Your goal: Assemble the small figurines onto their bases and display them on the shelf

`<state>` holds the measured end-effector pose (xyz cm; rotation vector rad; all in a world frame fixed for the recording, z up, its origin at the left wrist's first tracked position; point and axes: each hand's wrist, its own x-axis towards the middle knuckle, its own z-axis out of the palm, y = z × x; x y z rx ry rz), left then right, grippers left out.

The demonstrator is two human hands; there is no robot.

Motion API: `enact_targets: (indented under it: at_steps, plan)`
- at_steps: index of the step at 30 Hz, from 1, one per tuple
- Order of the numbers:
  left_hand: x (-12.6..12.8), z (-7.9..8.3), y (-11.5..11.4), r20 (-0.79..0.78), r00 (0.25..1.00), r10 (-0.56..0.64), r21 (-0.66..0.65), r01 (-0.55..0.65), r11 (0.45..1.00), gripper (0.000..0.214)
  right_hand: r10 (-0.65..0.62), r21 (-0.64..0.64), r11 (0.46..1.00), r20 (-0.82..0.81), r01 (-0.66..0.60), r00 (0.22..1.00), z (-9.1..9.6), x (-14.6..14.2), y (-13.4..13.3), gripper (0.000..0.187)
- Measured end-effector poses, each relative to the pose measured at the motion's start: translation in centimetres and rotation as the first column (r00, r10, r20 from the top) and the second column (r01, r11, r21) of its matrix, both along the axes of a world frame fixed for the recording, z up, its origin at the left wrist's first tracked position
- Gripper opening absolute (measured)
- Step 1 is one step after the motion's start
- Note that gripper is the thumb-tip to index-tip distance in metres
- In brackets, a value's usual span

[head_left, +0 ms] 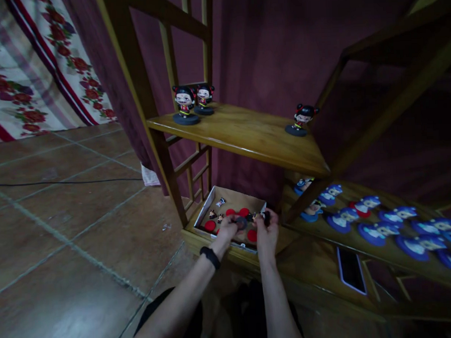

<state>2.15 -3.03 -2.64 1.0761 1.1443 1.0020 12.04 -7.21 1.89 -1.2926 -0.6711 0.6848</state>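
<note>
A black-haired figurine, tipped sideways, is held beside a round grey base.

Glossy wooden shelf, cloth curtain, cardboard box

Over an open cardboard box holding red discs, the person's left hand grips a dark round base, the right hand a black-haired figurine; three mounted figurines stand on the wooden shelf above.
</note>
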Motion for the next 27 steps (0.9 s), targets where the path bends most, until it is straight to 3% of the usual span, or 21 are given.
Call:
enact_targets:
  at_steps: [3, 6, 12, 20, 27]
  plan:
    - [-3.0, 1.1, 0.1, 0.279, 0.955, 0.102, -0.262, -0.027, 0.965, 0.012, 0.087, -0.008, 0.996, -0.145, -0.089, 0.986, -1.1, -0.2, 0.5, 0.037]
    - [-4.9, 2.3, -0.5, 0.401, 0.897, 0.185, -0.363, -0.030, 0.931, 0.019, 0.191, 0.013, 0.981, -0.198, -0.192, 0.961, -1.4, -1.4, 0.7, 0.035]
    - [-5.3, 4.1, -1.5, 0.345, 0.907, 0.241, -0.175, -0.190, 0.966, 0.024, 0.261, -0.005, 0.965, -0.095, -0.263, 0.961, -1.5, -4.2, 0.6, 0.035]
    - [-4.9, 3.6, -2.0, 0.324, 0.935, 0.147, 0.034, -0.167, 0.985, 0.030, 0.166, -0.015, 0.985, 0.315, -0.170, 0.934, -1.8, -5.5, 0.2, 0.027]
    - [-5.1, 3.5, -2.1, 0.339, 0.926, 0.168, 0.081, -0.207, 0.975, 0.030, 0.096, -0.007, 0.994, 0.499, -0.108, 0.861, -1.6, -5.6, -0.1, 0.028]
